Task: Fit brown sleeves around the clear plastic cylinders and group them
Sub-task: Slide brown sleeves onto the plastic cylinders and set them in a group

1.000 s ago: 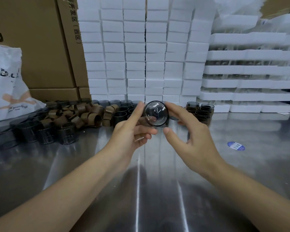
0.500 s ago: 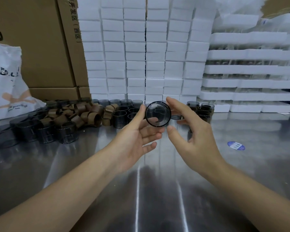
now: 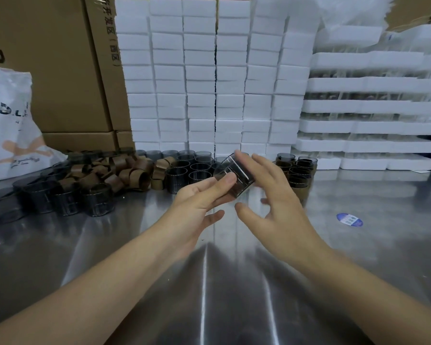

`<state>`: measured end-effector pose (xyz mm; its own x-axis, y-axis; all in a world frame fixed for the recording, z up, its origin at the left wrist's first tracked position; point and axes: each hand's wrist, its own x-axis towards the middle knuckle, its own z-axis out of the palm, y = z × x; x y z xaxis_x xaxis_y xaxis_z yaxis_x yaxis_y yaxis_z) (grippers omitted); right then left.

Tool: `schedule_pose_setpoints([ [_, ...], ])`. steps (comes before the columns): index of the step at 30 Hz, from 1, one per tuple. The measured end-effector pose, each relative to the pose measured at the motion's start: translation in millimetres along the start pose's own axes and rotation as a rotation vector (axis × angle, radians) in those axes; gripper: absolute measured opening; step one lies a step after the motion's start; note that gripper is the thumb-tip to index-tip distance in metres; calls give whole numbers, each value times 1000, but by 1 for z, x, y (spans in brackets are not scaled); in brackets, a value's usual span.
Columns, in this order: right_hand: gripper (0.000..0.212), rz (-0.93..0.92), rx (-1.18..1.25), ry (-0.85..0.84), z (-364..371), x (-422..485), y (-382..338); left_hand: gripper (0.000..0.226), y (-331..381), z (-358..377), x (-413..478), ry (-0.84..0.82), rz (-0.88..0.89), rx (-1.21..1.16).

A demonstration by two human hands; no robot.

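Clear cylinder (image 3: 234, 176): unsleeved, held above table (image 3: 358, 257), turned from end-on to tilted sideways; left hand (image 3: 199, 197) pinches it, right hand (image 3: 279, 195) slack, fingertip at rim. Brown sleeves (image 3: 125, 173) heaped left; sleeving likely next

Shiny metal tabletop (image 3: 135, 245); bare cylinders (image 3: 60, 195) at left and centre back, a heap of brown sleeves (image 3: 115, 173) between; sleeved cylinders (image 3: 299, 170) grouped right; a blue sticker (image 3: 349, 219) near them.

Lighting: dim, cool, overhead. Glare: pale streaks down the brushed steel tabletop (image 3: 204, 282); thin glints edge the clear plastic cylinder (image 3: 241, 174). Blur: right hand (image 3: 281, 210) smeared at the fingers. Distortion: stacked white foam blocks (image 3: 209, 70) bow outward near the edges.
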<state>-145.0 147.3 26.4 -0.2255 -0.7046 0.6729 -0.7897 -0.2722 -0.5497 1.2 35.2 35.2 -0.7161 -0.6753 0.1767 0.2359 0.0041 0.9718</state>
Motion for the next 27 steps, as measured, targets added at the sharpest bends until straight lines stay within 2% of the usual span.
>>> schedule_pose_setpoints([
  [3,85,240,526,-26,3,3,-7,43,-2,0,-1,-18,17,15],
  [7,73,511,1087,-212,-3,9,-16,43,-1,-5,-2,-22,26,42],
  [9,64,598,1257,-249,-9,13,-18,40,-1,-8,-1,-14,33,47],
  [12,49,692,1382,-231,-11,15,-14,51,-2,-8,0,-37,50,71],
  [16,42,753,1420,-196,-2,11,-11,53,-4,-4,1,-29,69,90],
  [18,41,738,1293,-175,1,11,-10,50,-5,-4,1,-4,67,108],
  [21,55,660,998,-129,-2,13,-6,52,-6,-4,2,43,59,147],
  [25,32,549,844,-127,-6,11,-4,51,-5,-1,0,19,63,147],
  [27,30,531,851,-91,-3,10,-3,53,-4,1,-1,-13,57,164],
])
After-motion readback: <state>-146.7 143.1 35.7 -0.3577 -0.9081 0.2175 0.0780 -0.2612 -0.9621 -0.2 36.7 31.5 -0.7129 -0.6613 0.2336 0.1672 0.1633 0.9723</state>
